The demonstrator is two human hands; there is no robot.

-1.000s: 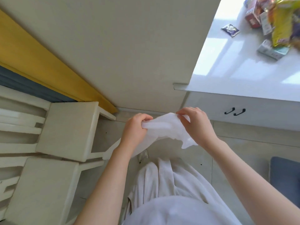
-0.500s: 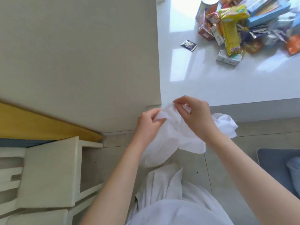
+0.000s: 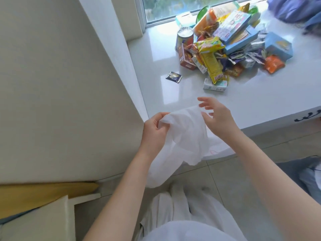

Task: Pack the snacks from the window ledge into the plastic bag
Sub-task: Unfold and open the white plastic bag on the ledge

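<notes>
A white, thin plastic bag (image 3: 185, 138) hangs crumpled in front of me, over the near edge of the white window ledge (image 3: 173, 94). My left hand (image 3: 154, 131) pinches the bag's upper left edge. My right hand (image 3: 217, 115) hovers at the bag's upper right with fingers spread, touching or just clear of the film. Farther back on the ledge lies a heap of snacks (image 3: 224, 44): a yellow packet (image 3: 211, 62), blue boxes, a brown carton, an orange packet (image 3: 273, 64). Apart from the heap lie a small dark sachet (image 3: 173, 77) and a small white box (image 3: 215, 86).
A beige wall (image 3: 60, 84) rises to the left of the ledge. A window (image 3: 173, 6) backs the ledge, with blue fabric (image 3: 295, 9) at its far right. Below are tiled floor, a cream chair (image 3: 43, 221) at lower left, and a grey-blue cushion (image 3: 305, 173) at right.
The view has swung up and right from the chairs to the ledge and snack heap. My right hand has let go of its pinch on the bag and spread its fingers.
</notes>
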